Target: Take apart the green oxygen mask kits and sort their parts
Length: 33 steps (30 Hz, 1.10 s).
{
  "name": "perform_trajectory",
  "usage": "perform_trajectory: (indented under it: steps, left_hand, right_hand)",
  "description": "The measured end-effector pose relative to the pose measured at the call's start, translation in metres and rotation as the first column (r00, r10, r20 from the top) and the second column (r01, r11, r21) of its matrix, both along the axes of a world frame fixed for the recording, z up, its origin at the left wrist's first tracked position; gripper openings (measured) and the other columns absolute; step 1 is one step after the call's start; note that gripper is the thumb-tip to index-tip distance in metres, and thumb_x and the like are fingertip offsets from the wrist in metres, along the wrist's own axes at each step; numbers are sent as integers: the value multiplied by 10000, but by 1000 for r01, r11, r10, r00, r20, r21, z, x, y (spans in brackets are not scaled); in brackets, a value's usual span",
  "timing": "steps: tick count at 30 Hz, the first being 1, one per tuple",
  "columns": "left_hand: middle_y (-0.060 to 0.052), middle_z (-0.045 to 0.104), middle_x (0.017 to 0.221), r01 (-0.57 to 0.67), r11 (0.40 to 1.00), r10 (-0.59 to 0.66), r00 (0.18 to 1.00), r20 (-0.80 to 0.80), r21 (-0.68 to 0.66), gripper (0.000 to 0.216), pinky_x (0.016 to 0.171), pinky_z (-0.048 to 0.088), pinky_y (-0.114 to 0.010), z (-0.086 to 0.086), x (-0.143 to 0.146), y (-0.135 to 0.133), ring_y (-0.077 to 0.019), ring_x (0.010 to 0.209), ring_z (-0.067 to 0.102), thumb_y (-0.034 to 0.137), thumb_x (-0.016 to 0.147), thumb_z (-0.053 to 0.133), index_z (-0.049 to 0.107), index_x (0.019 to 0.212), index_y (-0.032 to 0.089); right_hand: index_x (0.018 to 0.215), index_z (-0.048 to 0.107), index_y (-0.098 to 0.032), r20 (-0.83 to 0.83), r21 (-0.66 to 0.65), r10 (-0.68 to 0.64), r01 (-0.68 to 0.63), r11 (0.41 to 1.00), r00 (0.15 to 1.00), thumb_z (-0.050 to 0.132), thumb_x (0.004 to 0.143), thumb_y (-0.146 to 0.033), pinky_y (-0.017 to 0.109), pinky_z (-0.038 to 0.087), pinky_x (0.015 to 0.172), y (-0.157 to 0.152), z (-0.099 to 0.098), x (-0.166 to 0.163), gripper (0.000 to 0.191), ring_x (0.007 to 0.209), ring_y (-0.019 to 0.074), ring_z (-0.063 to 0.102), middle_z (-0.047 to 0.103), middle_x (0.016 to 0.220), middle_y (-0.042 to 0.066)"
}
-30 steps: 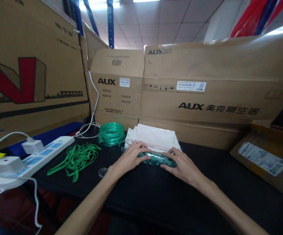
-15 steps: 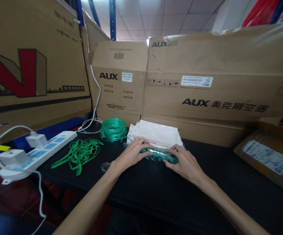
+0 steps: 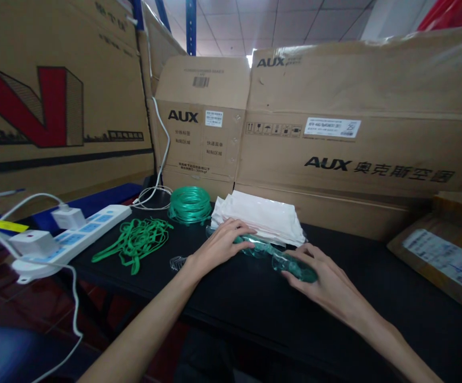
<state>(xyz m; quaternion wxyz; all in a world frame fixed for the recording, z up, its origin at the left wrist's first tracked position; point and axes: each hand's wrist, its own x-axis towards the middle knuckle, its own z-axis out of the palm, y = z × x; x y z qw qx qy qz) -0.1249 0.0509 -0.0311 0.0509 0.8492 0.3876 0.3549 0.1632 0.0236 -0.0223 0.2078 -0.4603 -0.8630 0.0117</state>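
The right hand (image 3: 322, 270) moved outward; it and the left hand (image 3: 223, 243) pinched the green packet (image 3: 285, 260) (probably light, slippery, best held by its ends).

Grn plastic (image 3: 295, 267) (blk tbl (image 3: 250, 314))

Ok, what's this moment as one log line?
left hand: holding clear-wrapped green material | right hand: same | behind: white packets | left: coiled green tubing

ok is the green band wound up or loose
Loose: the band lies in a tangled heap of crossing loops, unlike the round green coil behind it.
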Motion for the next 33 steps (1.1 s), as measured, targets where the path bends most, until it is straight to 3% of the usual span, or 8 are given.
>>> perform_trajectory:
  steps: [3, 10, 18, 20, 24, 27, 33]
  left_hand:
    - [-47, 727, 1231, -50, 999, 49, 996, 70, 19, 290, 1083, 479, -361, 8, -5, -3, -221, 1201, 635, 350, 1008, 651, 704, 1277, 256]
    - [-86, 736, 1246, -349, 937, 329, 904, 275, 28, 327, 1090, 484, -427, 31, -41, -35, -249, 1182, 664, 388, 1065, 480, 724, 1187, 208]
    - [-70, 749, 1275, -516, 852, 523, 835, 173, -87, 413, 1005, 570, -414, 24, -61, -79, -269, 1073, 737, 481, 1001, 509, 708, 1262, 230]
    - [-70, 734, 1308, -522, 848, 530, 839, 121, -93, 443, 1002, 581, -426, 20, -63, -85, -277, 1061, 745, 481, 984, 528, 682, 1318, 235]
    - [-81, 663, 1422, -518, 851, 522, 851, 46, -86, 500, 1116, 516, -461, 8, -62, -92, -303, 1260, 664, 480, 970, 571, 628, 1399, 230]
    - [-87, 614, 1474, -513, 853, 514, 858, -14, -94, 502, 1137, 500, -476, -2, -59, -94, -310, 1333, 612, 460, 961, 620, 613, 1412, 239]
    - [-76, 637, 1418, -506, 862, 506, 862, -19, -31, 344, 1045, 568, -439, -18, -52, -85, -287, 1240, 676, 365, 997, 598, 655, 1322, 271]
  right_hand:
    - [1208, 746, -254, 7, 27, 43, -44, 999, 999, 690, 892, -352, 465, 574, 863, -14, 3, -20, 336, 963, 292, 700, 683, 1107, 96]
    - [1207, 743, -233, 27, 82, 121, -123, 989, 992, 745, 872, -349, 499, 539, 917, -24, 5, -92, 355, 1041, 313, 671, 696, 1139, 114]
    - [1203, 712, -147, 93, 172, 187, -200, 964, 978, 731, 916, -389, 540, 486, 993, -8, 1, -158, 376, 1172, 378, 608, 678, 1206, 192]
    - [1269, 683, -134, 113, 197, 192, -211, 958, 975, 738, 919, -420, 546, 477, 1005, -7, 4, -160, 455, 1205, 397, 589, 676, 1228, 207]
    - [1377, 626, -167, 109, 236, 160, -181, 955, 981, 704, 928, -532, 536, 487, 997, -16, 10, -139, 584, 1232, 401, 570, 660, 1307, 202]
    - [1372, 636, -192, 75, 248, 85, -101, 963, 994, 658, 969, -497, 531, 512, 947, -26, 9, -111, 506, 1179, 384, 602, 666, 1298, 196]
    - [1297, 683, -214, 75, 246, 15, -33, 969, 997, 693, 961, -291, 502, 562, 849, -29, -6, -79, 344, 1055, 348, 668, 724, 1184, 147]
